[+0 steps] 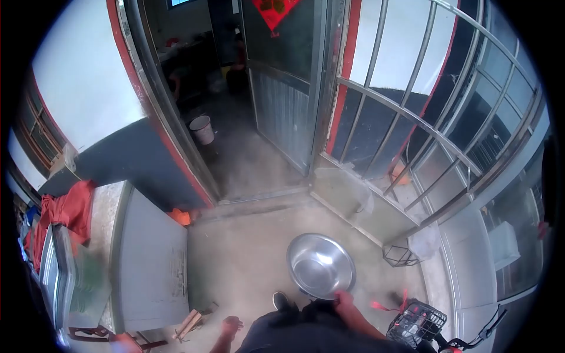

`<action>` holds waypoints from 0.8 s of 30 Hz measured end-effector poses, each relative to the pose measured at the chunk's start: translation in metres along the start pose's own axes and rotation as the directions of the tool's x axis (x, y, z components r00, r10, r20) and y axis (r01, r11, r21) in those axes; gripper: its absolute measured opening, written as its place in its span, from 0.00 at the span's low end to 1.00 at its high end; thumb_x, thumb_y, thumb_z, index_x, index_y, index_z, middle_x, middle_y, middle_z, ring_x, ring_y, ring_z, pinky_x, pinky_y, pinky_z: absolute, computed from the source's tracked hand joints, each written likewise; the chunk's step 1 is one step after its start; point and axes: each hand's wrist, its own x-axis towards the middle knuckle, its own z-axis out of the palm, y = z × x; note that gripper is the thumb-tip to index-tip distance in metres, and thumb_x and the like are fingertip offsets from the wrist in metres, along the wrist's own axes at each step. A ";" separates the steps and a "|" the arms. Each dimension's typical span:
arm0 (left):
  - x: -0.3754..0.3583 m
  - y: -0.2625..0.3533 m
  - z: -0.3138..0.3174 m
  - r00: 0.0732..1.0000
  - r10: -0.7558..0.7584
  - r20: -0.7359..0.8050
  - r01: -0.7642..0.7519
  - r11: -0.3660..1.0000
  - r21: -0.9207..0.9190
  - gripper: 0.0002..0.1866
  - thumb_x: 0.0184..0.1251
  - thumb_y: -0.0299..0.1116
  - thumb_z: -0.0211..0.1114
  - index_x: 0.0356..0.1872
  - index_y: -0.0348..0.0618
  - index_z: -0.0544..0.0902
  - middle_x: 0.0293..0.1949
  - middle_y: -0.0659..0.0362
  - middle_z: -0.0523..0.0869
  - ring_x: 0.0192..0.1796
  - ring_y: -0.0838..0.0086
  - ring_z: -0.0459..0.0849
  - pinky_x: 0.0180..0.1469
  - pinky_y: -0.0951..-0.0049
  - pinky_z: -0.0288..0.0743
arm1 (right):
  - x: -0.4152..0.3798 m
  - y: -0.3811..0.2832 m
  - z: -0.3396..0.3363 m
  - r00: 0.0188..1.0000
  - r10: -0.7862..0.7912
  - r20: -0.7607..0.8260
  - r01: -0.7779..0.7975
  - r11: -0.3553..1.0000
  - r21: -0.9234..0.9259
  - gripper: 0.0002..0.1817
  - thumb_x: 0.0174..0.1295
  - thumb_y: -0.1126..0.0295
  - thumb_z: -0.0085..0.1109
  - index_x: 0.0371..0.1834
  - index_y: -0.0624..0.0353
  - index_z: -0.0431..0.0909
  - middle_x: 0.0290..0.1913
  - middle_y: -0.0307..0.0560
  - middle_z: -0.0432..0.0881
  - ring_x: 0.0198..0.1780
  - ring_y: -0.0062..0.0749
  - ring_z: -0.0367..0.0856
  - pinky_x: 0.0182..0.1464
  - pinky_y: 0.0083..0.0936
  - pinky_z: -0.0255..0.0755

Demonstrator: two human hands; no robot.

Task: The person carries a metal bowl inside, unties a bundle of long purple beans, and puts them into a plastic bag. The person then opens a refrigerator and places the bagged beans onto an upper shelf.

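Note:
A wide, shiny metal basin (321, 267) is held out in front of my body, with its bowl facing up. I see no contents in it, only bright reflections. My right hand (344, 299) grips the basin's near right rim, its fingers closed there. Low at my left side hangs my left hand (232, 325), fingers loosely curled in, with nothing visible in it. Just below the basin, one of my shoes (281, 300) shows on the concrete floor.
Ahead is a doorway with a half-open metal door (281, 112) and a raised sill; a bucket (202, 129) stands inside. A cabinet (150, 253) and wood pieces (188, 325) are left. Barred railing (406, 112), wire stand (400, 254) and bike basket (416, 323) are right.

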 end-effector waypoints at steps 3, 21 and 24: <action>0.035 0.151 0.046 0.957 0.265 0.114 -0.266 0.964 -0.011 0.13 0.69 0.38 0.58 0.46 0.40 0.79 0.39 0.54 0.86 0.38 0.69 0.87 0.37 0.70 0.79 | -0.007 -0.035 0.074 0.999 -0.053 0.010 0.054 0.995 -0.083 0.10 0.45 0.79 0.62 0.30 0.61 0.72 0.20 0.43 0.71 0.14 0.30 0.66 0.14 0.25 0.54; 0.239 0.570 0.219 0.987 0.160 0.024 -0.134 0.890 -0.437 0.26 0.60 0.29 0.66 0.61 0.39 0.72 0.51 0.53 0.82 0.52 0.63 0.81 0.55 0.65 0.76 | 0.100 -0.315 0.505 0.841 -0.152 0.519 0.444 0.743 -0.501 0.06 0.40 0.78 0.62 0.24 0.64 0.78 0.17 0.42 0.74 0.14 0.24 0.69 0.14 0.21 0.57; 0.274 0.614 0.221 0.998 0.041 0.048 -0.007 0.824 -0.567 0.27 0.58 0.27 0.67 0.60 0.37 0.72 0.51 0.51 0.82 0.52 0.64 0.82 0.53 0.66 0.77 | 0.109 -0.339 0.564 0.813 -0.156 0.561 0.500 0.679 -0.538 0.07 0.41 0.78 0.62 0.26 0.62 0.79 0.18 0.39 0.74 0.13 0.21 0.68 0.14 0.19 0.57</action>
